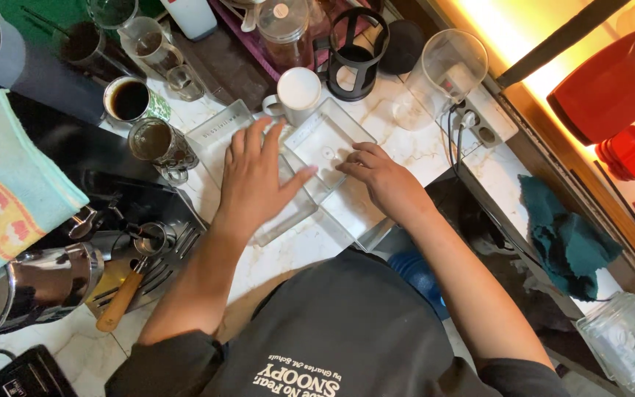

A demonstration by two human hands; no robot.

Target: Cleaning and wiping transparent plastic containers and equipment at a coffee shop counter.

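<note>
Left hand (255,180): lay flat, fingers spread apart, palm down on a clear shallow tray (223,136); gripped nothing.
Right hand (384,180): fingers curled loosely, tips resting on a second clear tray (325,143) set just beside the first and partly overlapping it; whether it pinched anything could not be told.

Around the hands: a white mug (297,92) stood touching the far edge of the trays. A black-framed press pot (353,62) stood just behind the mug. A clear measuring jug (446,70) lay tilted to the right of it, near a white power strip (483,125) with a plug and cable. To the left, a glass cup of brown liquid (154,143) and a cup of dark coffee (128,99) stood close to the left tray's edge.

Edges and room: open counter lay only toward the person, between the trays and the dark shirt. A metal drip grate (159,265) with a wooden-handled tool (120,301) bounded the left side; the counter edge fell away on the right.

Surface and room: white marble counter (310,242), veined. A teal cloth (567,239) lay on the dark ledge at right; a striped towel (5,176) hung at left; red containers (615,84) sat under warm light beyond.
</note>
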